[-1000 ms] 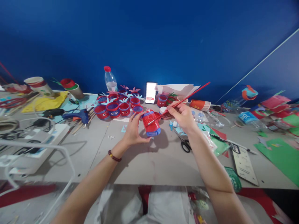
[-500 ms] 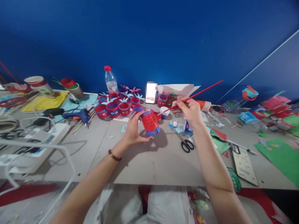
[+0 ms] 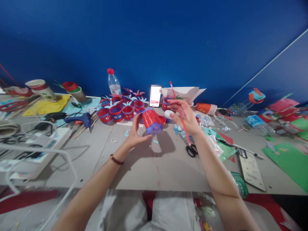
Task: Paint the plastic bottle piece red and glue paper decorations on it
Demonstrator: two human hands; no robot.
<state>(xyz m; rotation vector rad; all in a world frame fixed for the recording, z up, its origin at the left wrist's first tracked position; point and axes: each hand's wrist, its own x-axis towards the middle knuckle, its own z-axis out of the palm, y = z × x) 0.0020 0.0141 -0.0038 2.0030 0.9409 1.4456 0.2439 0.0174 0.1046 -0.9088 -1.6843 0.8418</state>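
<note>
My left hand (image 3: 135,131) is closed around a red cup with a blue rim (image 3: 151,121), held tilted above the grey table (image 3: 156,163). My right hand (image 3: 185,117) grips a thin red paintbrush (image 3: 179,112) that now stands nearly upright, its lower end pointing down past my wrist toward the scissors. The brush is apart from the cup. A small white paint pot (image 3: 167,114) sits on the table between the two hands.
Several red-and-blue painted cups (image 3: 117,110) cluster behind my hands, with a water bottle (image 3: 113,81) and a lit phone (image 3: 155,95). A blue glue gun (image 3: 80,119) lies left. Black scissors (image 3: 191,149) lie right, with coloured paper (image 3: 286,158) beyond. A white wire rack (image 3: 36,154) stands at the left edge.
My right hand lifted the brush off the red cup and swung it from slanting right to nearly upright. My left hand raised and turned the cup slightly.
</note>
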